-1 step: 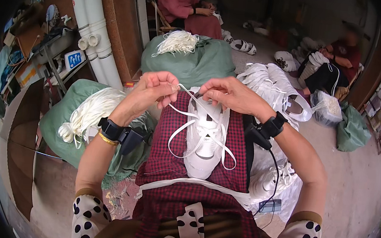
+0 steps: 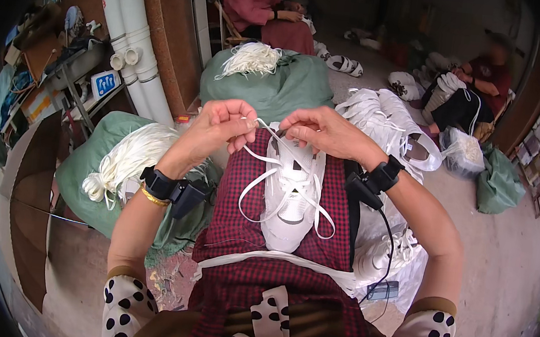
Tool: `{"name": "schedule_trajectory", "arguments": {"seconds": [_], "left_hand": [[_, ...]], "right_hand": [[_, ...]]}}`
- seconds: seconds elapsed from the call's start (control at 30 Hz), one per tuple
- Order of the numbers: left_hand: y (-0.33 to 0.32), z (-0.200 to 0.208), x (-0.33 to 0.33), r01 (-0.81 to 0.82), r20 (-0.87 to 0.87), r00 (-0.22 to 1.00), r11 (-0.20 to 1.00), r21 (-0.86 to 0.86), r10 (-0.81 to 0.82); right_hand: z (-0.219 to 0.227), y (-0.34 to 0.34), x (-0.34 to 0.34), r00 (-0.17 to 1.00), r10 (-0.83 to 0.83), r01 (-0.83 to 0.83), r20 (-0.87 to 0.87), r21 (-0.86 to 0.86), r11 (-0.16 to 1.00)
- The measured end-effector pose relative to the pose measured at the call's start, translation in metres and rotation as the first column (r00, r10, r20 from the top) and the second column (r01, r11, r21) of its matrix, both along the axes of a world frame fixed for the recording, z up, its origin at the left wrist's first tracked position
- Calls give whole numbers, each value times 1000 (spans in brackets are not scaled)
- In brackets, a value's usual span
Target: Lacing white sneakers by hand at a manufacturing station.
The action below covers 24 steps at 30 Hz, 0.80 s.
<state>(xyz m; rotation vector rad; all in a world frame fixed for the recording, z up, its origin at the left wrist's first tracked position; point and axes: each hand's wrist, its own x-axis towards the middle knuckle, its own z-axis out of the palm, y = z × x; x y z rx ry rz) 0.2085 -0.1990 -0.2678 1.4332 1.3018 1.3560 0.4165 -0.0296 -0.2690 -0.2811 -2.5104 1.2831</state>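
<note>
A white sneaker (image 2: 284,236) lies on my lap, its toe toward me, over a red-and-black checked apron (image 2: 228,226). White shoelace (image 2: 255,184) runs through its eyelets and hangs in loose loops on both sides. My left hand (image 2: 222,125) is closed, pinching a stretch of the lace between thumb and forefinger just left of the shoe's collar. Above the collar, my right hand (image 2: 325,132) has its fingers bent together on the lace, which spans the short gap between both hands. The right palm side and part of the shoe opening are hidden.
Bundled white laces (image 2: 131,155) rest on a green sack (image 2: 81,170) at left. Another green sack (image 2: 290,92) with laces (image 2: 252,59) stands ahead. White shoes (image 2: 385,115) are piled at right. Two seated people work farther back. A black cable (image 2: 392,245) hangs from my right wrist device.
My left fingertips have shifted slightly to the right, nearer my right hand, with the lace still pinched. The sneaker stays in place.
</note>
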Motion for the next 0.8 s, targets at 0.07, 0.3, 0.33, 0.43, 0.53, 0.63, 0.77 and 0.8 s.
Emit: {"name": "schedule_trajectory", "arguments": {"seconds": [0.07,0.3,0.33,0.43,0.53,0.63,0.77,0.8], "left_hand": [[0,6,13,3,-136,991,995,96,10],[8,8,44,63,-293,956,975,214,3],[10,7,46,63,-329,944,968,243,21],[11,9,50,29,-253,967,976,215,27],[18,0,46,2,-265,963,976,217,57],[17,-1,47,-69,-317,939,975,211,135],[17,-2,51,-108,-333,923,961,256,192],[14,-1,54,-120,-377,894,939,321,243]], "right_hand": [[-3,4,-7,997,65,-69,28,137,988],[-8,-10,-16,967,254,-254,23,-15,967],[-6,-9,-12,972,234,-233,34,-20,972],[-4,-10,-1,984,177,-175,25,-60,983],[-4,-18,7,996,83,-86,-30,-117,989],[-7,-15,16,991,52,-71,-120,-156,985],[-7,-16,26,982,73,-94,-176,-118,989],[-5,-20,29,982,75,-97,-175,-118,988]]}}
